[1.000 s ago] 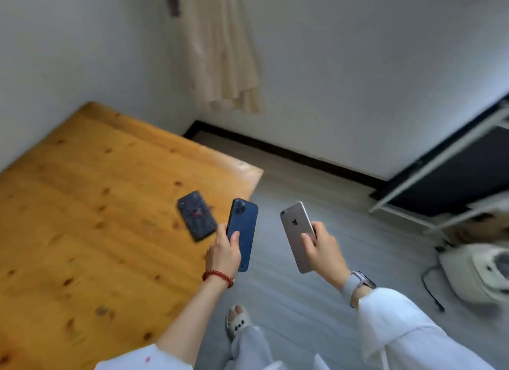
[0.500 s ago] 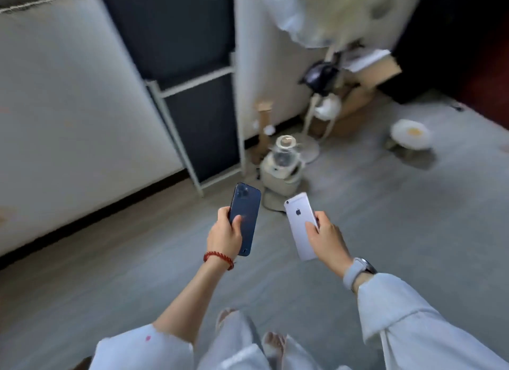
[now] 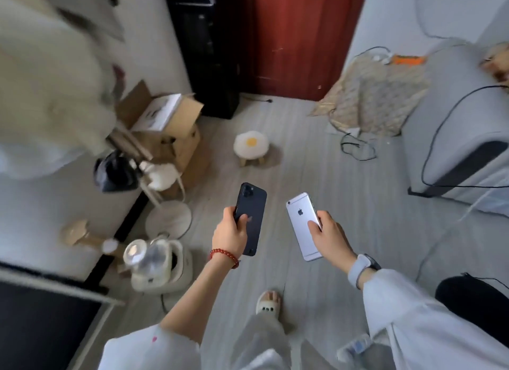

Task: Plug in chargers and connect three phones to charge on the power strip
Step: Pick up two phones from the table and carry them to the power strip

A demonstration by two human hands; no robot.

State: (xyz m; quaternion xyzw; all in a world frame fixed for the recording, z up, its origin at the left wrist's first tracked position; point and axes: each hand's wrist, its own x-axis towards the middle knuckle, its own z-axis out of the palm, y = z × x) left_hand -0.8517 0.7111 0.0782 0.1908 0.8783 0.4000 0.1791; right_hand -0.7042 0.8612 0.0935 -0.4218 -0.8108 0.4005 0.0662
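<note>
The view has swung from the wall to a red door [image 3: 286, 39]. Left hand [image 3: 230, 236] grips a dark phone [image 3: 252, 218], right hand [image 3: 329, 238] a silver phone [image 3: 303, 226], both being carried; the power strip must be found next.

A dark navy glass-backed phone [image 3: 252, 215] and a silver metal phone [image 3: 302, 226] with a dark apple logo stand out over pale grey wood-grain flooring [image 3: 330, 176]. A red beaded bracelet [image 3: 223, 256] circles the left wrist; far off, a white-and-yellow egg-patterned stool [image 3: 251, 145] and reddish-brown door [image 3: 289, 39].

White sleeves [image 3: 407, 314], red bead bracelet [image 3: 223, 256]
</note>
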